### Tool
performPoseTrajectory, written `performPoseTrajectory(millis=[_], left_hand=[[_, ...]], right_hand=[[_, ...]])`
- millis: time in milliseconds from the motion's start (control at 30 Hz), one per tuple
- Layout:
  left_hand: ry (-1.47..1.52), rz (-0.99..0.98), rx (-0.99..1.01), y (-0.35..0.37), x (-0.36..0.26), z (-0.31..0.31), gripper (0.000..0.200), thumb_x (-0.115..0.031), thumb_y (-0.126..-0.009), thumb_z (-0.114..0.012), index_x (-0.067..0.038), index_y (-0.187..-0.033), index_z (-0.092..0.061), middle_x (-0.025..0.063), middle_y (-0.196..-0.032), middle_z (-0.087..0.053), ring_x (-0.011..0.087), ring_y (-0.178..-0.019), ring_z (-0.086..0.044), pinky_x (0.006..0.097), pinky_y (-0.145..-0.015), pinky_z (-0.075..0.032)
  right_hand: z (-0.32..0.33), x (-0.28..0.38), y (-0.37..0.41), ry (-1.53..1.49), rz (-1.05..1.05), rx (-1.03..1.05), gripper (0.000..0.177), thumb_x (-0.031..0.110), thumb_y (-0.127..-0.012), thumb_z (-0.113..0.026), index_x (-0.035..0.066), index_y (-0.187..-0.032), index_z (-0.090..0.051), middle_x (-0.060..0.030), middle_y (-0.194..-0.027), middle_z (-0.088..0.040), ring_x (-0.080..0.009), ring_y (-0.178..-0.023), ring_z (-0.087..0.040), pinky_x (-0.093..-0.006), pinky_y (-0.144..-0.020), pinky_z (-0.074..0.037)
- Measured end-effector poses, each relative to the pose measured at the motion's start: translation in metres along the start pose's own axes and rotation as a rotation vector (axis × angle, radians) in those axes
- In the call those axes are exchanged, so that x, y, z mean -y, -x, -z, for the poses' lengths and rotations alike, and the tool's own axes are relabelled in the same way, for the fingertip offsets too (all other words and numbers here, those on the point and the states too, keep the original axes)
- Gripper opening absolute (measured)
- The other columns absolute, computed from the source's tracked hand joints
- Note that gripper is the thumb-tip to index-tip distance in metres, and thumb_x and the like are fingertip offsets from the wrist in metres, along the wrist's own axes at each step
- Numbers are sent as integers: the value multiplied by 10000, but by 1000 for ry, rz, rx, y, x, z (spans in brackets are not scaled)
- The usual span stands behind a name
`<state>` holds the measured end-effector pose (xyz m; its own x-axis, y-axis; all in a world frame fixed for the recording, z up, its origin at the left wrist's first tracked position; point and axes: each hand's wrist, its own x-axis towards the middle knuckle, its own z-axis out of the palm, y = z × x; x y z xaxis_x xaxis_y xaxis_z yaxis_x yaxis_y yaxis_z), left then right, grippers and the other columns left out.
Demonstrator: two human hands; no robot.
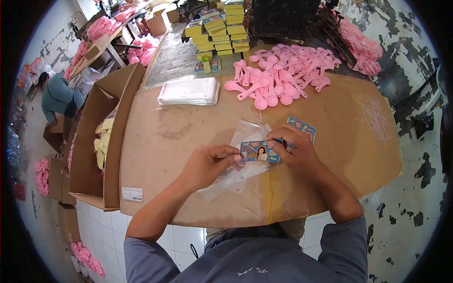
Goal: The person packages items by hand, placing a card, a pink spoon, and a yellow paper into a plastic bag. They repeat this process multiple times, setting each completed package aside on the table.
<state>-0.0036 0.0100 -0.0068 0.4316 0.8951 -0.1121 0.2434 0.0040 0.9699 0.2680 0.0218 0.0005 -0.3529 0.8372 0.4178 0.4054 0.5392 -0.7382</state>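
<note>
A blue printed card (259, 152) is held between my two hands over the cardboard-covered table (160, 141). My left hand (212, 162) pinches its left end with thumb and fingers. At the card's upper right, my right hand (291, 144) grips it, fingers closed. Clear plastic bags (231, 181) lie beneath the card and hands. Just behind my right hand rests another blue card (304, 126). Farther back are a heap of pink plastic spoons (278, 75) and a stack of clear plastic bags (188, 91).
Stacks of yellow-edged cards (219, 30) stand at the back beside a black box (283, 19). A large open carton (120, 137) adjoins the table's left edge. Another person (61, 96) bends down at the far left. Pink bundles (356, 45) lie at the back right.
</note>
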Motion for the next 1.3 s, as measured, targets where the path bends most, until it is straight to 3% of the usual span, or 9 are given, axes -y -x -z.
performPoseTrajectory(millis=[233,533,633,733,833,1033,1133,1233,1300], left_hand=[[43,25,-51,-1,5,-4,302,-156,-970,-715,-12,-1234,-689,93,-940,-789,92,-836,-724,251,-717,-546],[-309,-141,16,6,-16,-7,416,-110,-952,-727,-90,-1356,-631,133,-981,-782,88,-814,-701,268,-698,-538],[-351,-223,27,5,-10,-12,432,-127,-938,-744,-109,-1355,-634,131,-917,-774,76,-770,-685,275,-675,-533],[-270,-109,31,6,-17,-9,438,-90,-957,-717,-79,-1379,-600,109,-934,-773,84,-802,-687,267,-695,-537],[31,-92,-80,1,-2,-8,452,-52,-985,-674,-43,-1417,-545,98,-989,-765,97,-849,-686,261,-734,-542],[18,-81,-11,5,-7,-11,453,-25,-1003,-636,-20,-1438,-508,83,-1064,-734,90,-952,-666,257,-811,-541],[-1,-73,-15,5,-2,-9,458,-17,-1004,-630,-27,-1444,-503,79,-1083,-729,90,-984,-663,251,-829,-539],[112,-107,13,4,-7,-9,464,-6,-1002,-622,-35,-1449,-500,90,-1087,-734,95,-975,-673,248,-823,-548],[80,-52,30,6,-11,-8,462,-4,-1002,-620,-39,-1447,-502,94,-1079,-735,94,-964,-679,245,-808,-555]], right_hand=[[2,1,-2,-45,72,-119,133,31,-906,-697,35,-1037,-715,-81,-867,-634,-195,-733,-608,-308,-637,-481],[-8,1,2,0,97,204,161,42,-929,-682,45,-1087,-713,-80,-896,-635,-202,-734,-629,-316,-648,-505],[-13,12,3,-173,-30,310,196,63,-936,-697,33,-1130,-694,-62,-902,-642,-153,-755,-633,-294,-651,-502],[-19,9,6,-291,-155,116,235,74,-937,-714,26,-1164,-675,-43,-900,-651,-103,-770,-619,-269,-662,-498],[-15,2,8,-444,-227,74,241,72,-932,-723,24,-1164,-674,-29,-887,-664,-75,-770,-605,-257,-673,-497],[-25,7,11,-376,-180,223,239,42,-929,-709,18,-1164,-672,-32,-872,-675,-81,-777,-627,-263,-671,-507],[-19,10,7,-506,-383,104,222,62,-937,-705,24,-1155,-685,-40,-903,-679,-97,-801,-640,-274,-688,-514],[-13,6,4,-231,-95,198,187,96,-938,-712,26,-1112,-708,-67,-962,-687,-120,-847,-652,-279,-721,-519],[-14,8,2,-252,-18,287,176,108,-932,-718,21,-1085,-719,-87,-983,-688,-144,-884,-653,-294,-740,-522]])
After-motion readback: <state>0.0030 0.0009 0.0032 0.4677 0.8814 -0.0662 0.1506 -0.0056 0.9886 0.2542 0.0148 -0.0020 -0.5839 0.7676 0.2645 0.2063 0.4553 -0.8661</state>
